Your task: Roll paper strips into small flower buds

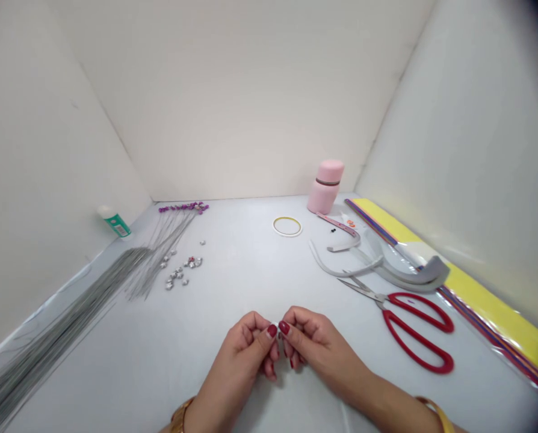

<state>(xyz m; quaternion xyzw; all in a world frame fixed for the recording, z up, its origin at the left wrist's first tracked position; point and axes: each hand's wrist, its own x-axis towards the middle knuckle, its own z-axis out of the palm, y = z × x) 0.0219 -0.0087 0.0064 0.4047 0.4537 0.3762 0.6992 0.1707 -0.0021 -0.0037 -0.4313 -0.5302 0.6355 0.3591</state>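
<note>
Left hand [235,355], right hand [321,346], pinching one tiny white scrap [277,322]

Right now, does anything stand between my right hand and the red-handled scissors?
Nothing visible does. The right hand, pinching a small white piece with the left hand, lies apart from the red-handled scissors, with no object between them.

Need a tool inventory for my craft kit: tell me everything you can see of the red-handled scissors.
The red-handled scissors have two long oval loops of glossy red plastic and slim, pointed steel blades, slightly parted at the tips. They lie flat on the pale grey table, loops to the right, with the blade tips pointing left, close to a curved white plastic strip. No hand touches them.
</note>
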